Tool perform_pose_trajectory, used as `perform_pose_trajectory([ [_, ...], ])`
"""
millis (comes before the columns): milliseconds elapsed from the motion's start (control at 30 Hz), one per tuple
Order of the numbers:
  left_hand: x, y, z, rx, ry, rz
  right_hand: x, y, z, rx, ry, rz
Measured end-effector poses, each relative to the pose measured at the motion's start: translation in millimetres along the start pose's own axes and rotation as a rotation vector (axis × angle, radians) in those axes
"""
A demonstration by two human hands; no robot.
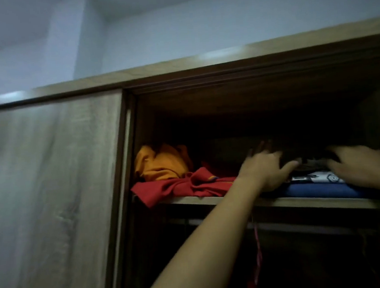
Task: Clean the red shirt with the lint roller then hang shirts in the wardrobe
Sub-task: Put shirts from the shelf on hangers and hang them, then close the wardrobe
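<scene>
Reaching up, both hands are on the top shelf [189, 201] of a wooden wardrobe [201, 74]. The left hand [263, 170] lies flat on a pile of folded clothes, its fingers spread and its thumb sticking out to the right. It is not gripping anything that can be seen. The right hand [365, 165] is blurry. Its fingers look loose and open over the same pile, but whether it holds anything is too hard to tell.

The pile has a dark cloth [310, 164] on top, a white printed cloth [320, 178] under it, and a smooth blue folded cloth [321, 191] at the bottom. The blue one comes right out to the front edge of the shelf.

The red shirt [179, 187] lies crumpled on the left part of the shelf, just beside the left wrist. One soft corner hangs over the shelf edge. A rumpled orange cloth [160, 162] sits on top of it, against the left wall.

Dark open room fills the space above the clothes, up to the wardrobe's top board. The sliding door [50, 190] on the left has a pale wood grain. Under the shelf runs a rail [306, 225], and a thin red strip [258, 252] hangs down there.
</scene>
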State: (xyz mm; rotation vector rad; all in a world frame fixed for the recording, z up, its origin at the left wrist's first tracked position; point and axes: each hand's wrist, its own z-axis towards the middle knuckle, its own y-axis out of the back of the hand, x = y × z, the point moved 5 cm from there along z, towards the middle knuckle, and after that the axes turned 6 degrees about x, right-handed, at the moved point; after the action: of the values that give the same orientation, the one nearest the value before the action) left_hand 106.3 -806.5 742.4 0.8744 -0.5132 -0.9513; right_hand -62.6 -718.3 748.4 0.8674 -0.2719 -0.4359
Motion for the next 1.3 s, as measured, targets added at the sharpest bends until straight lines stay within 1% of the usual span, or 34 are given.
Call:
perform_pose_trajectory([
  [67,21,17,-14,-0.089,-0.004,0.066,38,8,-16,-0.146,0.118,0.093],
  [100,34,24,-20,-0.123,0.021,0.09,61,15,-27,-0.19,0.181,0.161],
  [133,49,32,-25,-0.146,0.064,0.113,84,20,-35,-0.214,0.247,0.225],
  [200,83,44,-36,-0.164,0.176,0.17,126,26,-45,-0.201,0.37,0.296],
  [300,131,57,-53,-0.144,0.344,0.217,174,20,-40,-0.113,0.468,0.314],
  [367,153,62,-65,-0.101,0.407,0.182,199,8,-34,-0.038,0.514,0.327],
  [467,166,67,-81,-0.039,0.417,0.167,224,-19,-25,0.102,0.523,0.386],
  [533,169,69,-90,-0.015,0.404,0.172,230,-38,-20,0.231,0.466,0.416],
  [600,175,70,-97,0.019,0.398,0.1,232,-47,-17,0.329,0.414,0.445],
  [633,179,70,-100,0.043,0.402,0.057,233,-47,-14,0.322,0.411,0.422],
  [700,186,68,-101,0.099,0.411,0.007,235,-44,-10,0.253,0.428,0.352],
  [833,187,67,-99,0.181,0.438,-0.024,234,-41,-19,0.156,0.472,0.433],
  [1000,184,67,-97,0.279,0.476,0.008,227,-27,-51,-0.059,0.56,0.442],
  [1200,182,62,-100,0.23,0.457,-0.011,220,-8,-95,-0.219,0.619,0.408],
  [1300,183,57,-103,0.136,0.379,-0.056,212,-10,-125,-0.215,0.624,0.459],
])
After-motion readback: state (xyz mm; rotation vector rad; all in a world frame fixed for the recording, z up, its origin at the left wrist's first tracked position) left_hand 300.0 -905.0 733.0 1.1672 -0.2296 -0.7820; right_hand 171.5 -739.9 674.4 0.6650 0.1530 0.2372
